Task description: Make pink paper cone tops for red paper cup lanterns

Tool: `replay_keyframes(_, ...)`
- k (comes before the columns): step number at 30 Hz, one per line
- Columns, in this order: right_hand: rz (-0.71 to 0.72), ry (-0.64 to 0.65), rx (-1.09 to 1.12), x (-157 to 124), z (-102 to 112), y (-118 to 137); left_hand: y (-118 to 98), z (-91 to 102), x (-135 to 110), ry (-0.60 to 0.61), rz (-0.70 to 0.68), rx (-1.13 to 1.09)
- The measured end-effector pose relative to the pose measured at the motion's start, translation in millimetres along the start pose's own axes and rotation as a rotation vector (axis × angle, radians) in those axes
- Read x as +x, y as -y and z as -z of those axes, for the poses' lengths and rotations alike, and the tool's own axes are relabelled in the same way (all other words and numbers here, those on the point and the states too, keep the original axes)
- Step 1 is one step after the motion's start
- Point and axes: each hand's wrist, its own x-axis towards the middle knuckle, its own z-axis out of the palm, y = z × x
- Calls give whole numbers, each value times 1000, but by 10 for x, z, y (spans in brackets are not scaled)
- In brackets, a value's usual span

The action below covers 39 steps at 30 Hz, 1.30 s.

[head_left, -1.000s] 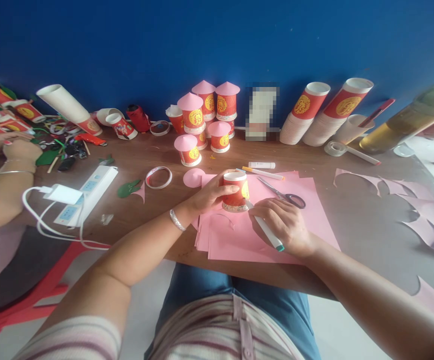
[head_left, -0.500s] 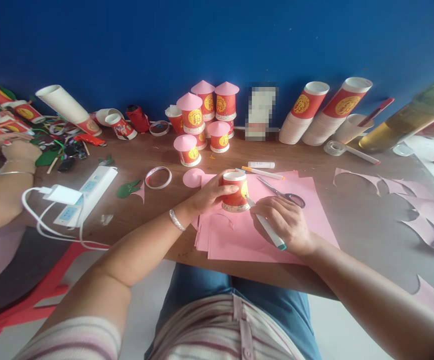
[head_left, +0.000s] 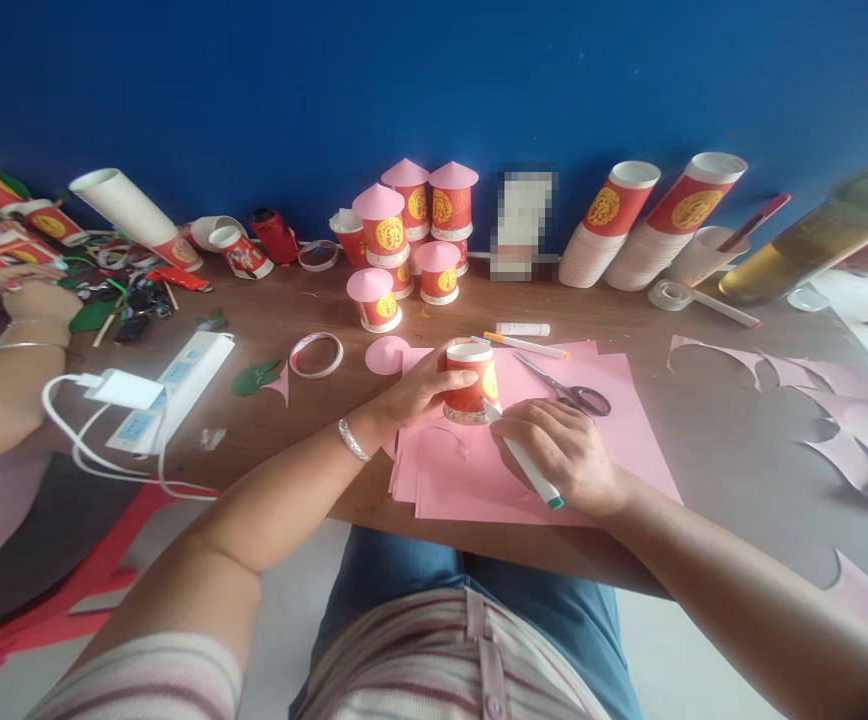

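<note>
My left hand (head_left: 428, 384) is closed around a red paper cup (head_left: 468, 392), held upside down with its white base up and its patterned rim low. In my right hand (head_left: 565, 452) is a white marker (head_left: 530, 465) with a green end, its tip at the cup's lower right side. Pink paper sheets (head_left: 599, 490) lie beneath both hands. Scissors (head_left: 591, 400) rest on the sheets just beyond my right hand. An orange-and-white marker (head_left: 525, 346) and a white cap-like tube (head_left: 522, 330) lie behind the cup.
Several red cups with pink cone tops (head_left: 378, 232) stand at the back. Stacked paper cups (head_left: 606, 225) lean on the wall at right, near a bottle (head_left: 816, 230). Pink offcuts (head_left: 854, 440) lie right. A power strip (head_left: 171, 390) and a co-worker's arm (head_left: 6, 370) are left.
My right hand has shifted slightly left and down with the marker, its tip moving lower toward the cup's rim. My left hand and the cup stay nearly still.
</note>
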Motion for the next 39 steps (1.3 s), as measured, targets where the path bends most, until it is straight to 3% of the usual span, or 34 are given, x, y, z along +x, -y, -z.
replay_keyframes(39, -16, 15, 23, -5, -16, -9, -4, -9, 7, -12, -4, 21)
